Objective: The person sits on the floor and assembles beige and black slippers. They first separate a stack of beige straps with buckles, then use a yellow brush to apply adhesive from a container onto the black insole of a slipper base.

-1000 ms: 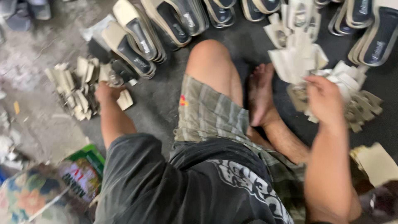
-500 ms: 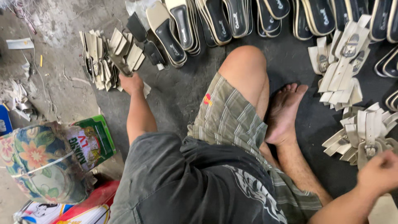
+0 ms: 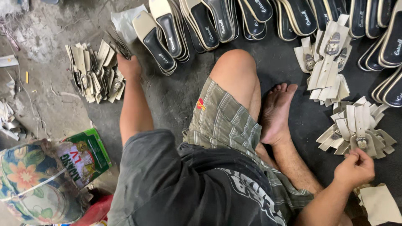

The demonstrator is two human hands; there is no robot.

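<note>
A person sits cross-legged on a dark mat [image 3: 180,100] laid over a dusty, cracked concrete floor [image 3: 37,54], one bare foot [image 3: 276,113] tucked beside the bent knee. The left hand [image 3: 129,67] is closed around a few thin strap pieces [image 3: 119,44] that fan upward from the fist, just beside a loose pile of cream straps [image 3: 94,73] lying where mat meets concrete. The right hand [image 3: 355,167], fingers pinched narrow, touches the lower edge of a fanned stack of buckled cream straps [image 3: 356,127] on the mat; whether it grips one cannot be told. A second stack of buckled straps [image 3: 328,62] lies farther up, near the foot. Rows of sandal soles [image 3: 201,21], cream-edged with dark insoles, overlap like shingles along the top of the mat. A sheet of pale paper [image 3: 379,205] lies by the right wrist. At lower left, off the mat, stand a flower-patterned container [image 3: 25,184] and a green packet [image 3: 86,155], with scraps of paper scattered over the gritty floor.
</note>
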